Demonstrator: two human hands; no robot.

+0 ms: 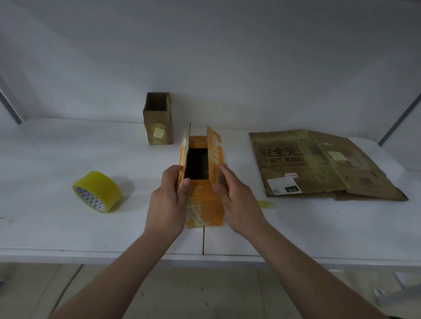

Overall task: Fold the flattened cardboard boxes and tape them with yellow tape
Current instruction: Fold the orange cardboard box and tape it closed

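1. The white table (48,166) carries all items and runs across the view, with a seam in its top near the front edge

2. The flattened cardboard box (325,164), brown, lies flat on the right part of the table. It has dark printed characters, a white label at its near left corner and a pale yellow patch near its middle

3. The orange box (206,207) stands upright at the table centre, close to the front edge. Its top is open, with flaps raised at the left and right and a dark interior visible

4. The left grip (168,199) clasps the left wall of the orange box, thumb on the front face. The right grip (240,201) clasps the right wall in the same way

5. The small brown box (158,123) stands upright and open-topped behind the orange box, apart from it, with a pale square sticker on its front

6. The yellow tape roll (97,192) rests on the table left of the orange box, well apart from it

7. A yellow tape scrap (268,204) lies on the table just beside the right grip
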